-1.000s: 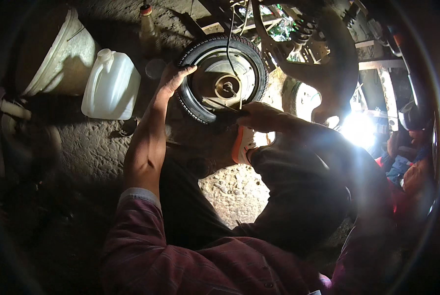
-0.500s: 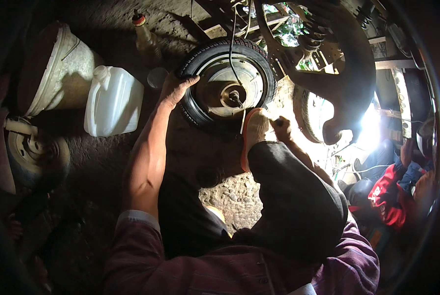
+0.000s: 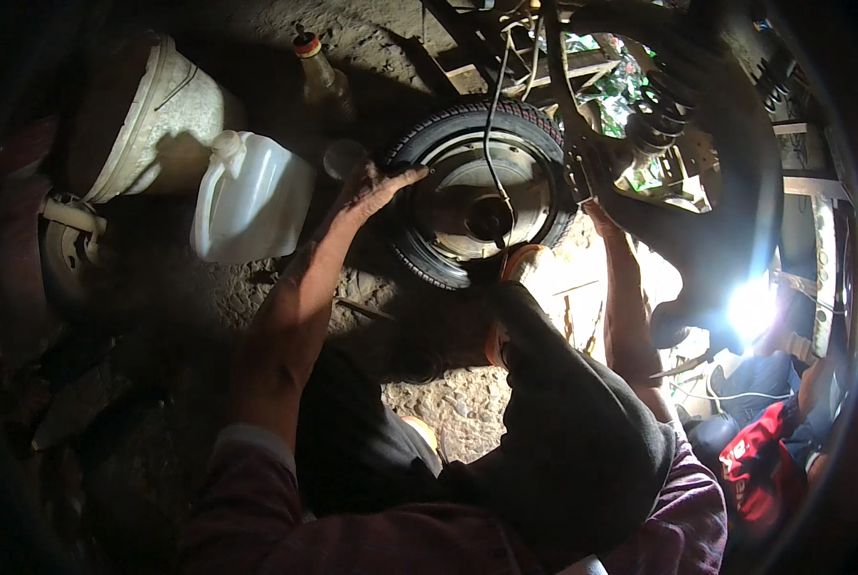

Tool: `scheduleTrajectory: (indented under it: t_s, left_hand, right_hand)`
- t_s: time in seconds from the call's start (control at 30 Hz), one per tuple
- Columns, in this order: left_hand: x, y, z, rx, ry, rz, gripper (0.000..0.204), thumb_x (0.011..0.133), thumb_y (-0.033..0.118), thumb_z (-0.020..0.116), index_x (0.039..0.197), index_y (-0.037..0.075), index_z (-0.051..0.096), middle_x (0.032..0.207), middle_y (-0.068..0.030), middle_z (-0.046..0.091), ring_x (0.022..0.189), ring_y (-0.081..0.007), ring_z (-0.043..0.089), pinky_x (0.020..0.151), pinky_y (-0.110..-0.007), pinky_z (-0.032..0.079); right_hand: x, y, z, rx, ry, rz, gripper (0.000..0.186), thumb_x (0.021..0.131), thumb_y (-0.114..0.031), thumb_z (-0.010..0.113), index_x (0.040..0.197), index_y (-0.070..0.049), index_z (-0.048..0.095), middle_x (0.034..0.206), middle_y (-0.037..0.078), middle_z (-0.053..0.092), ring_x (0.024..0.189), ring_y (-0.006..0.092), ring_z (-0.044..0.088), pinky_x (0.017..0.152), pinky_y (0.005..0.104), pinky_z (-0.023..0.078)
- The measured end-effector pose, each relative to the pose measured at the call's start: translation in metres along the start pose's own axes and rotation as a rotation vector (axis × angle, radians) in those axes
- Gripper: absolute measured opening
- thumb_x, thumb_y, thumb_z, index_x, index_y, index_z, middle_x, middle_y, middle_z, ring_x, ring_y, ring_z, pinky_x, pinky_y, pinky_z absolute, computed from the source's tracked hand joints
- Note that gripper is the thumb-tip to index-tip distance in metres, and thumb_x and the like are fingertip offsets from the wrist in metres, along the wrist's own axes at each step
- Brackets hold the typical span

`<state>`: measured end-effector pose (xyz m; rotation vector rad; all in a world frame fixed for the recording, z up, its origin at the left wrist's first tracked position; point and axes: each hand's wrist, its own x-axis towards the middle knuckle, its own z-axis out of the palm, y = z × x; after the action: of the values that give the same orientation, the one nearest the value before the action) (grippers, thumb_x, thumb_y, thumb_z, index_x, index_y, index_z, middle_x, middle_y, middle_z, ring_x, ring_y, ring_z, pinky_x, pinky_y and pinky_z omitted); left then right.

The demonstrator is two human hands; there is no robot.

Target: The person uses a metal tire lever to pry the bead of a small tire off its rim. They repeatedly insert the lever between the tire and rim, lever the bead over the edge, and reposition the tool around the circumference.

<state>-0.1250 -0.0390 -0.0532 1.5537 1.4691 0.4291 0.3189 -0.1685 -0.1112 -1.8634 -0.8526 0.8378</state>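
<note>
Head view: tyred wheel [image 3: 460, 199] between both hands [image 3: 373, 192].

Head-worn fisheye, facing steeply down
I look through the left camera of the side-by-side pair, upright and unmirrored; the wearer's shirt [image 3: 400, 539] fills the near lower edge, the forearms [image 3: 280, 345] reach away from me, and the wheel [image 3: 460, 198] sits farther off, above centre, with straight edges bowing rimward.
</note>
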Motion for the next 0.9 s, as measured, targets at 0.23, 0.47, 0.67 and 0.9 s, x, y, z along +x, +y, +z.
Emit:
scheduleTrajectory:
  t_s: [0.23,0.47,0.67,0.9]
  left_hand:
    - [0.103,-0.004,0.043,-0.221,-0.361,0.028,0.107,0.083,0.074,0.069,0.156,0.003,0.038,0.162,-0.0208,0.032,0.15,-0.0306,0.03,0.122,-0.042,0.03]
    - [0.091,0.026,0.028,0.044,-0.25,-0.154,0.114,0.077,0.072,0.078,0.15,-0.006,0.038,0.152,-0.0277,0.046,0.144,-0.0324,0.041,0.12,-0.041,0.033]
    - [0.064,0.072,0.012,-0.034,-0.226,-0.102,0.129,0.068,0.071,0.084,0.15,-0.012,0.028,0.146,-0.0327,0.049,0.139,-0.0378,0.046,0.116,-0.044,0.036]
    - [0.06,0.07,0.007,-0.046,-0.248,-0.109,0.132,0.064,0.076,0.083,0.148,-0.014,0.035,0.155,-0.0321,0.038,0.147,-0.0371,0.036,0.121,-0.044,0.03]
  right_hand:
    - [0.011,0.007,0.012,-0.001,-0.03,-0.022,0.039,0.102,-0.038,0.066,0.127,-0.008,0.063,0.108,0.002,0.068,0.092,0.0089,0.06,0.076,0.0288,0.048]
    - [0.013,0.008,0.018,0.001,-0.037,-0.023,0.039,0.102,-0.036,0.066,0.129,-0.009,0.062,0.111,0.002,0.068,0.095,0.0093,0.06,0.079,0.0293,0.047]
    - [0.011,0.01,0.018,-0.004,-0.028,-0.021,0.04,0.101,-0.035,0.066,0.131,-0.009,0.061,0.113,0.002,0.067,0.097,0.0096,0.059,0.081,0.0297,0.047]
    - [0.008,0.011,0.013,0.0,-0.014,-0.04,0.041,0.101,-0.034,0.067,0.134,-0.01,0.06,0.116,0.001,0.066,0.1,0.01,0.059,0.084,0.0302,0.047]
